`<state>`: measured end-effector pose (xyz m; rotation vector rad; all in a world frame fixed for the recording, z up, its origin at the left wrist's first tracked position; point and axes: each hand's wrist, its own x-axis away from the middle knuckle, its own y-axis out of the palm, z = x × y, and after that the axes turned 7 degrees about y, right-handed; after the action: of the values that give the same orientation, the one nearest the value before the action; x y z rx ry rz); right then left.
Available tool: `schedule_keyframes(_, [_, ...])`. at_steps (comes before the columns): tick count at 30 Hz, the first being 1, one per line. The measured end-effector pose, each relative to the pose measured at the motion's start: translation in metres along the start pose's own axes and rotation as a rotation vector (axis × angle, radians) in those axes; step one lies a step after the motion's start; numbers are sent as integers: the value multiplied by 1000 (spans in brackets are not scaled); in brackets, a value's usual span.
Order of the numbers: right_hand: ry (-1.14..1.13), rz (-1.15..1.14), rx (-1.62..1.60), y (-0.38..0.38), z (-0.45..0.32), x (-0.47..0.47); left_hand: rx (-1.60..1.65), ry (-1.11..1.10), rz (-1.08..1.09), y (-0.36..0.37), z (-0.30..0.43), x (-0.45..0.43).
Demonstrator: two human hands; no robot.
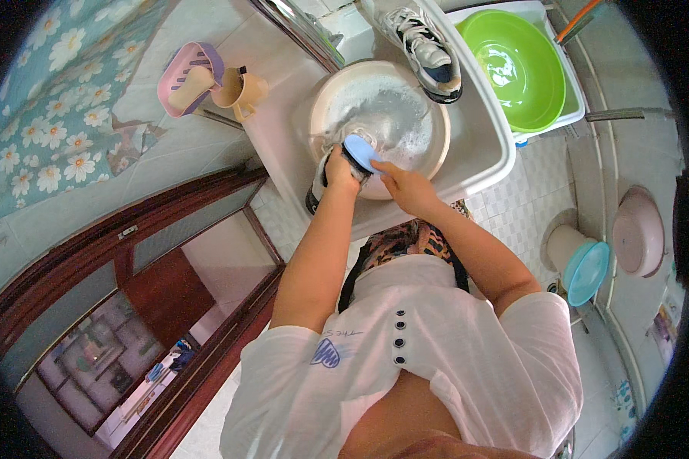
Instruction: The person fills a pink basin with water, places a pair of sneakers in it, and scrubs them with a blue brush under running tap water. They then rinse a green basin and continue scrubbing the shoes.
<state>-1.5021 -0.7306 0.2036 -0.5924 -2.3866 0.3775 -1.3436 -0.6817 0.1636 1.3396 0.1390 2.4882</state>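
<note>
My left hand [342,170] grips a lace-up sneaker [320,182] at the near left rim of a cream basin [443,150]. The basin holds cloudy, sudsy water and stands in a white sink [482,166]. My right hand [403,185] is closed on the handle of a light blue scrub brush [362,151], whose dark bristles lie against the sneaker. The brush and my left hand hide part of that shoe. A second sneaker [430,60], white and black with loose laces, rests at the far right side of the sink, over the basin's rim.
A green basin [551,86] stands in a white tub right of the sink. On the left wall are a pink soap dish [166,86] and a yellow cup [252,86]. A chrome faucet [310,34] reaches over the sink. A wood-framed doorway [206,229] lies left, more basins right.
</note>
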Motion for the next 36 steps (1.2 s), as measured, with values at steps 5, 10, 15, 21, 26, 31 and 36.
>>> schedule_keyframes(5, [46, 255, 88, 5, 27, -72, -117, 18, 60, 1, 2, 6])
schedule_keyframes(10, [8, 36, 81, -32, 3, -36, -17, 8, -46, 0, 8, 11])
schedule_keyframes(15, [-22, 46, 303, -7, -17, -3, -132, 16, 12, -2, 3, 15])
schedule_keyframes(21, [27, 164, -23, -9, 21, -90, -494, 194, 83, -11, -23, 34])
schedule_keyframes(26, [126, -152, -140, -28, -2, -108, -764, 326, -46, -16, -37, 64])
schedule_keyframes(31, [-13, -245, 158, -12, -21, -112, -923, 380, -130, -27, -54, 50])
schedule_keyframes(36, [-60, -300, 31, -20, -28, -103, -1004, 575, -193, -50, -75, 19])
